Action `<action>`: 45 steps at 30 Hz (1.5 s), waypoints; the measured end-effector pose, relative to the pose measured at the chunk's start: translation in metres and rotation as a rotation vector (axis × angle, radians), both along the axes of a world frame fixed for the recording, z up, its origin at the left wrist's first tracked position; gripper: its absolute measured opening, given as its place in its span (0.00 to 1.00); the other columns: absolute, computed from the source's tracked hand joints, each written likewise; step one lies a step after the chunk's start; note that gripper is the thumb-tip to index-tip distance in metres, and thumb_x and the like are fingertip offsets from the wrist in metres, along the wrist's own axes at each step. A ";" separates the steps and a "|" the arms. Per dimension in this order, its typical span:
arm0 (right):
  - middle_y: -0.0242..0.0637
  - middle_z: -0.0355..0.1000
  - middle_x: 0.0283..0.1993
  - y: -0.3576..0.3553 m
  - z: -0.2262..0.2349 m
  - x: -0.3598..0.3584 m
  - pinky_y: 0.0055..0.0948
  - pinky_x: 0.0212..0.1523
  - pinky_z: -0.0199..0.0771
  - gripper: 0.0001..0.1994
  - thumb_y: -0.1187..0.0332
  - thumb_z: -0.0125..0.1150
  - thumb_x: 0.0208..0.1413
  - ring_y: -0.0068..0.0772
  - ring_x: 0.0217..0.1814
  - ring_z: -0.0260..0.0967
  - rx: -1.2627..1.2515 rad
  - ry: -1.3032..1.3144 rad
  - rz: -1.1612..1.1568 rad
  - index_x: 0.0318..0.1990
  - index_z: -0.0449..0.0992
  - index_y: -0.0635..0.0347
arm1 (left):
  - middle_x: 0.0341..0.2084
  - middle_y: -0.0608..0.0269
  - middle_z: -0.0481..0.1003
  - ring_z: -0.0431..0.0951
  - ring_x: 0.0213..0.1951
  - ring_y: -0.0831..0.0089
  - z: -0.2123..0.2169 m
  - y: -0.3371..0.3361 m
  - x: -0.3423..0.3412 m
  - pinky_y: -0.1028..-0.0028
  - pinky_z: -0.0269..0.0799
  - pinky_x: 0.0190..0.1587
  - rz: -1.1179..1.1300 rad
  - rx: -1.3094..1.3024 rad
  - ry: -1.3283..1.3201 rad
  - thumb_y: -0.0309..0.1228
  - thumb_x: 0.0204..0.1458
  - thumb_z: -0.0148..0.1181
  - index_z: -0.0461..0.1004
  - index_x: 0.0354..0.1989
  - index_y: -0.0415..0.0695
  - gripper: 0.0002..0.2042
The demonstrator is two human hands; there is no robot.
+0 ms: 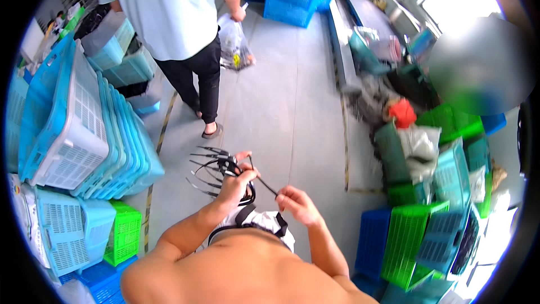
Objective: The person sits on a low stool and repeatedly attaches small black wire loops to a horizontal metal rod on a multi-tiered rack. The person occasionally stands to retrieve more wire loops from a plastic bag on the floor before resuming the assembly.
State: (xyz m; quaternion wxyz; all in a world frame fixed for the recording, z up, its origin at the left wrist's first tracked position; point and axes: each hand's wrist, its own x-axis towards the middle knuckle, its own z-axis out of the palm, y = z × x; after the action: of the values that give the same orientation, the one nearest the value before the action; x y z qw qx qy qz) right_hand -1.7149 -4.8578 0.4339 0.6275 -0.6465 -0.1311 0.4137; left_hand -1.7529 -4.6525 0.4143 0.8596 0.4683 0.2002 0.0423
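Glossy black plastic cable ties [211,170], smooth

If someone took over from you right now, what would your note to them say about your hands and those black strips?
Left hand: shut on a bundle of black cable ties, ends fanning out to the left.
Right hand: fingers pinch one single tie, which runs up toward the left hand.
Done: bundle gathered in the fist.
Left: that one tie looks only partly separated from the bundle.
Nearby: stacked blue crates on the left; another person stands ahead.
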 end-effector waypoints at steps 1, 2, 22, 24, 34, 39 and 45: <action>0.27 0.65 0.27 0.009 0.001 0.018 0.21 0.33 0.63 0.09 0.65 0.53 0.59 0.18 0.30 0.60 0.005 0.003 0.036 0.34 0.69 0.63 | 0.23 0.63 0.74 0.67 0.25 0.81 0.000 0.010 0.018 0.80 0.63 0.32 0.011 0.092 -0.033 0.18 0.45 0.51 0.58 0.53 0.39 0.23; 0.27 0.65 0.26 0.022 0.000 0.037 0.21 0.33 0.63 0.10 0.64 0.53 0.59 0.17 0.30 0.60 0.021 0.017 0.071 0.34 0.69 0.63 | 0.23 0.62 0.74 0.67 0.26 0.81 -0.003 0.021 0.036 0.80 0.63 0.33 0.021 0.196 -0.053 0.18 0.45 0.51 0.58 0.52 0.39 0.22; 0.28 0.61 0.26 0.328 -0.033 0.576 0.24 0.31 0.61 0.06 0.67 0.53 0.58 0.23 0.27 0.58 0.287 0.734 0.232 0.34 0.67 0.60 | 0.35 0.62 0.72 0.71 0.34 0.71 -0.005 0.277 0.465 0.71 0.69 0.31 0.461 -0.609 0.004 0.28 0.52 0.50 0.69 0.39 0.45 0.07; 0.29 0.62 0.26 0.370 -0.039 0.634 0.24 0.31 0.61 0.05 0.68 0.53 0.57 0.22 0.27 0.58 0.196 0.613 0.354 0.34 0.67 0.60 | 0.34 0.60 0.72 0.71 0.34 0.72 -0.016 0.316 0.504 0.73 0.68 0.32 0.493 -0.394 0.015 0.25 0.52 0.49 0.69 0.40 0.42 0.08; 0.28 0.63 0.25 0.596 -0.069 0.822 0.20 0.26 0.58 0.10 0.67 0.52 0.58 0.22 0.24 0.57 -0.048 0.768 0.426 0.41 0.70 0.65 | 0.25 0.64 0.70 0.69 0.27 0.75 -0.028 0.540 0.716 0.75 0.64 0.32 0.573 1.067 0.028 0.28 0.53 0.52 0.71 0.36 0.41 0.06; 0.31 0.63 0.27 0.715 -0.063 0.918 0.23 0.29 0.58 0.17 0.60 0.44 0.62 0.25 0.29 0.58 0.161 0.734 0.398 0.44 0.70 0.67 | 0.25 0.68 0.70 0.66 0.29 0.83 -0.025 0.669 0.824 0.80 0.63 0.33 0.462 0.364 -0.021 0.27 0.52 0.52 0.71 0.35 0.41 0.05; 0.32 0.65 0.29 0.873 -0.089 1.030 0.25 0.30 0.59 0.18 0.57 0.41 0.62 0.28 0.29 0.61 0.332 0.990 0.437 0.43 0.69 0.64 | 0.33 0.60 0.74 0.73 0.36 0.73 -0.054 0.833 0.917 0.75 0.69 0.35 0.514 -0.345 -0.070 0.24 0.49 0.51 0.70 0.35 0.43 0.06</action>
State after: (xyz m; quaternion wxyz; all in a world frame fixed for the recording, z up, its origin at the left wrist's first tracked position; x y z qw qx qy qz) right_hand -0.6850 -3.9846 0.3451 0.6074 -0.2258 -0.0153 0.7615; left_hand -0.8356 -3.8196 0.3599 0.8939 0.2476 0.2864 0.2399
